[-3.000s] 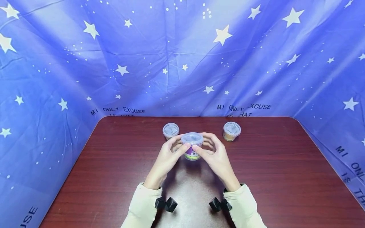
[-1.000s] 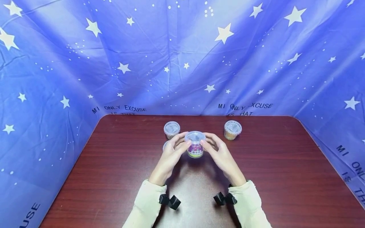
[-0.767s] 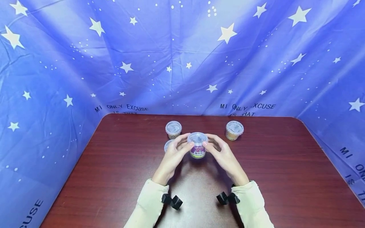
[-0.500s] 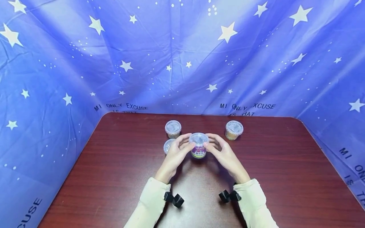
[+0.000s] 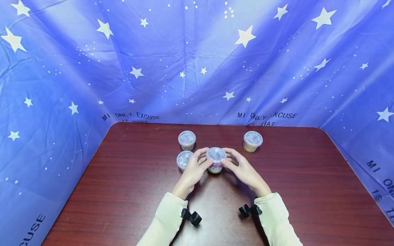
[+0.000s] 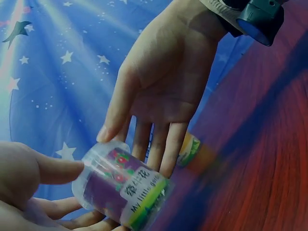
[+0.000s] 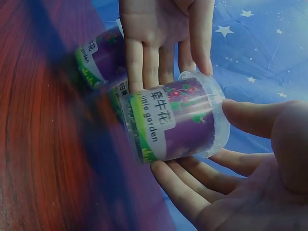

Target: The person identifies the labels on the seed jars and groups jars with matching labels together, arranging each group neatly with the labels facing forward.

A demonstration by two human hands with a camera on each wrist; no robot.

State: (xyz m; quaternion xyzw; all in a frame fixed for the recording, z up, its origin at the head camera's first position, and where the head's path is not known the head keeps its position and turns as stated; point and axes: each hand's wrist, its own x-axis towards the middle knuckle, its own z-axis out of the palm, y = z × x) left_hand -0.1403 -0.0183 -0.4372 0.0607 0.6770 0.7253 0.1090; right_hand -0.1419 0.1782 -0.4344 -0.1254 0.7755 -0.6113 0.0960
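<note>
Between both hands is a small lidded plastic cup (image 5: pixel 216 163), with a purple "My little garden" label and a translucent lid. It stands upright near the table's middle; whether its base touches the wood I cannot tell. My left hand (image 5: pixel 193 171) grips its left side, thumb at the front below the lid. From the right side my right hand (image 5: pixel 246 172) holds it the same way, its fingers (image 7: pixel 187 187) curving behind. Just left of the left hand sits a similar cup (image 5: pixel 184 159), partly covered by that hand.
Two more lidded cups stand farther back on the dark red table (image 5: pixel 129 191): one back left (image 5: pixel 187 140), one back right (image 5: pixel 253 140) with tan contents. A blue star-printed cloth (image 5: pixel 197 61) hangs along the table's back and sides.
Both hands have shifted right with the cup and, over the last half second, come slightly down and nearer. The cup beside the left hand, hidden three seconds ago, has come into view.
</note>
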